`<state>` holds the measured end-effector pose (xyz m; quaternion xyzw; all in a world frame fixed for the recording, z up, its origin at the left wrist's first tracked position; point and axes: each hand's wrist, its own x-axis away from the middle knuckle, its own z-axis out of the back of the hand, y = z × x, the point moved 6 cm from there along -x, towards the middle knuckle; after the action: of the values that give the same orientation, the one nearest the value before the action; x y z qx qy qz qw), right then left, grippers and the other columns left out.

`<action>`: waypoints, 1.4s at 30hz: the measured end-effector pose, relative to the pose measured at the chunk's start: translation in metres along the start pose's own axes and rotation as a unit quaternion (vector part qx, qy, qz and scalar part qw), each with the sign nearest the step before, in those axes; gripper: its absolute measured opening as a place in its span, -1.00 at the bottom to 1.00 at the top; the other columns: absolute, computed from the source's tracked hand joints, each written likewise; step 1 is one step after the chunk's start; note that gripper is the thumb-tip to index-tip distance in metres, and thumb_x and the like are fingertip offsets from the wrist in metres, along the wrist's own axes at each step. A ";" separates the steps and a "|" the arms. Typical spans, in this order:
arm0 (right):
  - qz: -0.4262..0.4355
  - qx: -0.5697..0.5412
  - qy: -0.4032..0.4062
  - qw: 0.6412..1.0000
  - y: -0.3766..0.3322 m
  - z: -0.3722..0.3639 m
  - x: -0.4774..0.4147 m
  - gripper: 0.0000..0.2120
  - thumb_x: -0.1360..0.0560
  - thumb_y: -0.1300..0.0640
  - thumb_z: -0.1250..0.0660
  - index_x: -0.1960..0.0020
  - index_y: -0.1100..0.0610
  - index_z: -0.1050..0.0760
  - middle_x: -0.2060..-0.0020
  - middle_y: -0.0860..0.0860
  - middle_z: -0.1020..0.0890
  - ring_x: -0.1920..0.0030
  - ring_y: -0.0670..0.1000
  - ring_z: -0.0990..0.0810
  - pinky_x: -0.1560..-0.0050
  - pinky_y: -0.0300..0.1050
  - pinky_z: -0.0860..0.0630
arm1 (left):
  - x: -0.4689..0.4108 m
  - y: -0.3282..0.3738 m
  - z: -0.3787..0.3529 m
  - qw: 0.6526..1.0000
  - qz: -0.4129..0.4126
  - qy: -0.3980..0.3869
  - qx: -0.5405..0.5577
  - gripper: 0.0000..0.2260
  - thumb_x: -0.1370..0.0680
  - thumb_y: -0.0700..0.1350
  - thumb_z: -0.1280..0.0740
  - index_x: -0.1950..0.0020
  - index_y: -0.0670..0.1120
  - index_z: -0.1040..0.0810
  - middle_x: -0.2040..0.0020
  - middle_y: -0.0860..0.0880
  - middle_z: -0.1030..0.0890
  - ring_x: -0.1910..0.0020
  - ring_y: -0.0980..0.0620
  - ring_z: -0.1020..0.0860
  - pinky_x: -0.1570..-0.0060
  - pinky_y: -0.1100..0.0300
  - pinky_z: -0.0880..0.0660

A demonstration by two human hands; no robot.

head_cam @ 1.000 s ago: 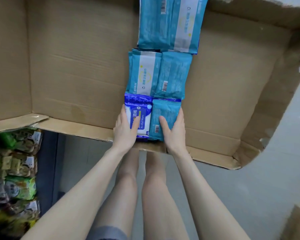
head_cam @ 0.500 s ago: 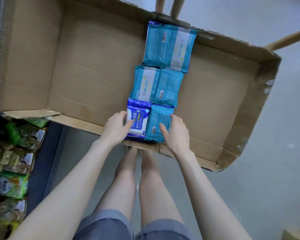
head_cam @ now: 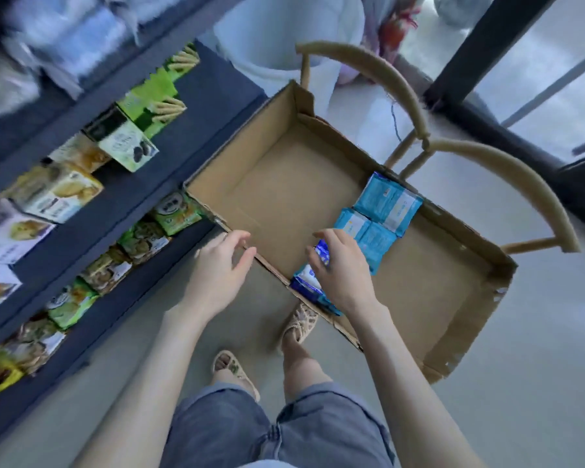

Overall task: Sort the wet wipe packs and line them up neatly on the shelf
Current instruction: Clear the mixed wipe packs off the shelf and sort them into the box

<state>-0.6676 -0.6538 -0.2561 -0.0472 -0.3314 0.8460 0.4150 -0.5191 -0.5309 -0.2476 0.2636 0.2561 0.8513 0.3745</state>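
Centre frame, the right hand (head_cam: 343,270) grips the dark blue plastic wipe pack (head_cam: 307,282), its long axis running lower-left to upper-right; the left hand (head_cam: 217,270) is loosely open and empty.

carrier: cardboard box (head_cam: 277,197) | on it: light-blue wipe packs (head_cam: 385,201) in paired rows | 1 dark-blue pack (head_cam: 304,285) by near wall

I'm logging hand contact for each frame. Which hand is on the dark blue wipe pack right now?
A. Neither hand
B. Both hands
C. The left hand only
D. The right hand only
D: the right hand curls its fingers over the dark blue pack in the cardboard box, while the left hand hovers by the box's near edge, holding nothing.
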 end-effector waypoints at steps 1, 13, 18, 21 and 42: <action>0.025 0.000 -0.002 1.000 -0.024 -0.001 0.004 -0.71 -0.56 0.09 -0.27 -0.23 0.19 -0.47 -0.15 0.10 -0.54 -0.16 0.14 -0.46 -0.13 -0.06 -0.35 | 0.017 -0.007 0.022 1.000 0.004 0.026 0.003 -0.75 -0.59 -0.08 -0.27 -0.24 -0.11 -0.51 -0.09 -0.03 -0.58 -0.10 -0.04 -0.51 -0.14 0.01 -0.43; 0.264 0.002 -0.025 0.964 -0.258 -0.065 0.088 -0.72 -0.54 0.07 -0.25 -0.16 0.21 -0.53 -0.06 0.11 -0.58 -0.05 0.20 -0.52 -0.01 -0.01 -0.45 | 0.194 -0.119 0.198 0.970 0.061 0.236 -0.009 -0.78 -0.56 -0.08 -0.32 -0.18 -0.10 -0.56 -0.04 -0.02 -0.62 -0.03 -0.04 -0.57 -0.04 0.07 -0.48; 0.320 -0.006 -0.021 0.947 -0.334 -0.064 0.084 -0.75 -0.55 0.11 -0.29 -0.19 0.17 -0.52 -0.10 0.05 -0.58 -0.05 0.12 -0.55 -0.02 -0.05 -0.50 | 0.212 -0.136 0.268 0.952 0.061 0.300 -0.019 -0.77 -0.56 -0.06 -0.32 -0.18 -0.09 -0.55 -0.07 0.00 -0.63 -0.06 -0.02 -0.57 -0.05 0.09 -0.47; 0.345 -0.021 -0.011 0.938 -0.382 -0.058 0.067 -0.74 -0.56 0.09 -0.27 -0.20 0.16 -0.52 -0.10 0.04 -0.57 -0.09 0.09 -0.53 -0.04 -0.05 -0.48 | 0.205 -0.137 0.313 0.939 0.047 0.339 -0.023 -0.76 -0.56 -0.06 -0.31 -0.20 -0.08 -0.54 -0.08 0.00 -0.62 -0.08 0.00 -0.57 -0.07 0.07 -0.48; 0.405 0.017 0.018 0.914 -0.562 -0.056 -0.179 -0.74 -0.54 0.09 -0.30 -0.19 0.16 -0.54 -0.18 0.07 -0.57 -0.18 0.17 -0.45 -0.16 -0.01 -0.38 | -0.020 -0.171 0.485 0.903 0.043 0.425 -0.039 -0.74 -0.55 -0.08 -0.33 -0.21 -0.14 -0.54 -0.14 -0.03 -0.54 -0.12 -0.03 -0.50 -0.13 0.01 -0.43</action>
<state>-0.1541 -0.5112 0.0023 -0.1856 -0.2624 0.9459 0.0438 -0.1111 -0.3305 -0.0072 -0.1272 0.3464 0.9069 0.2034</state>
